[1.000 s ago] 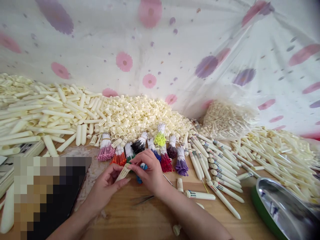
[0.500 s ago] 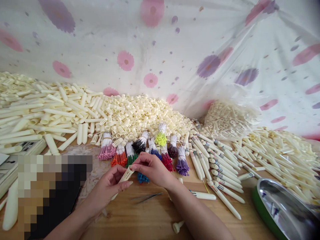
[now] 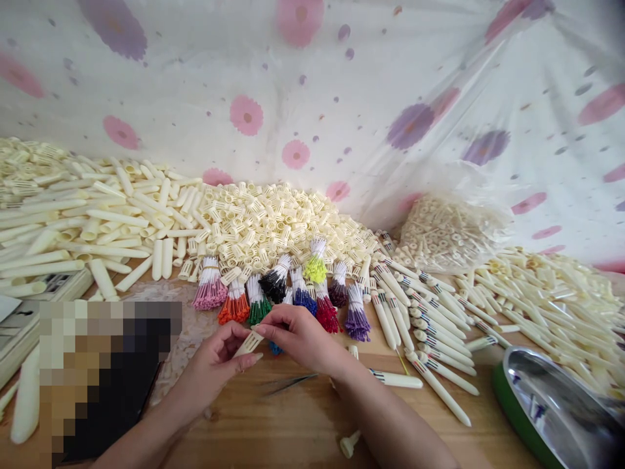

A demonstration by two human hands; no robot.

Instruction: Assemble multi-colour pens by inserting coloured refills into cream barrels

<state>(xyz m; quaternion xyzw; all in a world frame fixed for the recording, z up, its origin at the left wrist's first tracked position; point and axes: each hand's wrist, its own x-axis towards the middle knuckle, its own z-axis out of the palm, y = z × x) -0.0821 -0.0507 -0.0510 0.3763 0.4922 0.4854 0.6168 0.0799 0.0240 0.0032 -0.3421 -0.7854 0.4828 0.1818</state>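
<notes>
Head view: plain, slotted cream tube [image 3: 249, 342]

Cannot read any wording, brand, number or sign. On the pale box [image 3: 24, 329] at the left of the black panel [image 3: 114, 397], only dark marks, too small and partly covered to make out; on the panel itself, just coarse coloured squares, likewise unreadable.

Nearer than the left hand [image 3: 215, 357] and right hand [image 3: 299, 337], bare tabletop [image 3: 263, 430] leaves a way in, with a thin metal tool [image 3: 294, 383] at its far end. Beyond, coloured bundles [image 3: 358, 320] and heaped slotted parts [image 3: 278, 221] bar the way. Pens [image 3: 442, 393] crowd the right, a dark object [image 3: 120, 391] the left; room beneath the right hand is hard to judge.
</notes>
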